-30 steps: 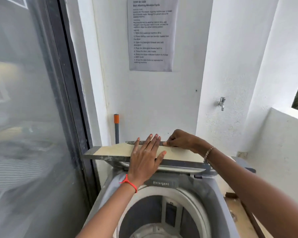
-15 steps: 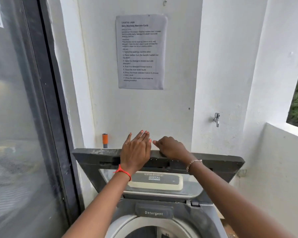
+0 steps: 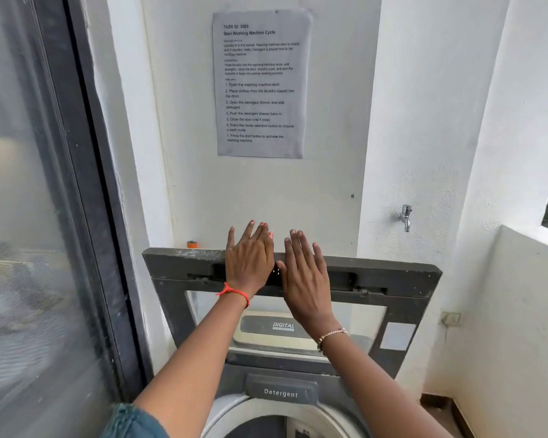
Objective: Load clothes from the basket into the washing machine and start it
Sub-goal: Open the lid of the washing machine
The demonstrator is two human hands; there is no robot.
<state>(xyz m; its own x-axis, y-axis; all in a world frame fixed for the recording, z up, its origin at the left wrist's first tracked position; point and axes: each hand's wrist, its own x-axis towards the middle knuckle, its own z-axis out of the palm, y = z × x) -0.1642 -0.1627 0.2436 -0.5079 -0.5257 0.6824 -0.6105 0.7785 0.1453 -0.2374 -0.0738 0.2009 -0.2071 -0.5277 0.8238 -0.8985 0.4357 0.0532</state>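
Two hands lie flat against the raised lid (image 3: pixel 393 279) of the washing machine (image 3: pixel 342 393). The left hand (image 3: pixel 249 263) and the right hand (image 3: pixel 304 273) sit side by side, almost touching. Neither grip closes on anything: the fingers are straight, the palms rest on the dark frame near the lid's top edge, and the fingertips reach past that edge towards the white wall (image 3: pixel 266 191). A red thread (image 3: pixel 233 292) circles the left wrist and a thin bracelet (image 3: pixel 331 335) the right.

The lid stands close to upright, its glass pane showing a "DIGITAL" label. Below it, at the person's front, a drawer marked "Detergent" (image 3: pixel 280 392) sits above the round mouth of the drum (image 3: pixel 260 426).

A printed instruction sheet (image 3: pixel 260 83) hangs on the wall above the hands, a metal tap (image 3: pixel 405 216) juts out to the right, and an orange cap (image 3: pixel 192 244) peeks over the lid's left corner. A glass door (image 3: pixel 29 216) fills the left side.
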